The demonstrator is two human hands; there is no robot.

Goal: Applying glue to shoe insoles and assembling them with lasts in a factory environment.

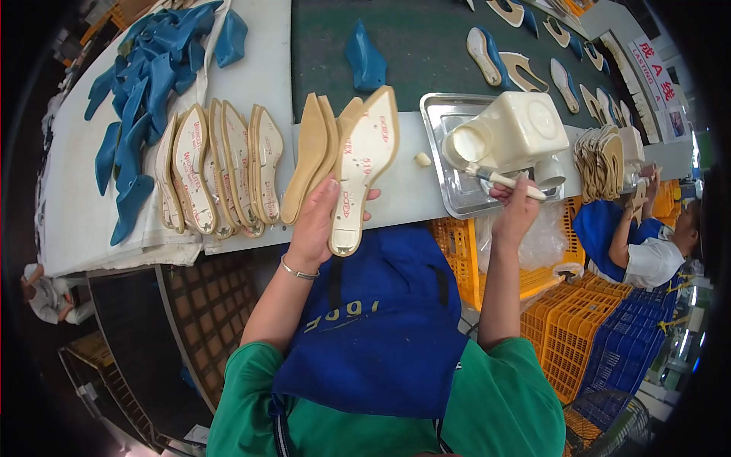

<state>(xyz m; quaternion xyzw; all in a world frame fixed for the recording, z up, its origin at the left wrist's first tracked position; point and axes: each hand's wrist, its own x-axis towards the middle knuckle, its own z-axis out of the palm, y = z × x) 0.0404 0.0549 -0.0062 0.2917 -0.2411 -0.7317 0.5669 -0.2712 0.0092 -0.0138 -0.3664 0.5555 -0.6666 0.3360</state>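
Note:
My left hand [314,222] is closed around a pale shoe insole [364,167] with red print and a tan edge, its pointed toe facing away. Tan insoles [308,156] stand just beside that hand, leaning together on the table. In my right hand [515,212] is a brush [512,183] with a white handle, gripped between the fingers. The brush's bristle end is at the round mouth of a cream plastic container [533,129], which lies on its side in a metal tray [439,164].
More insoles [199,171] stand in a row at left, near a heap of blue shoe lasts [141,91]. A dark green belt [426,46] at the back carries lasts and parts. Yellow crates [567,324] are at lower right. A co-worker [655,247] is at far right.

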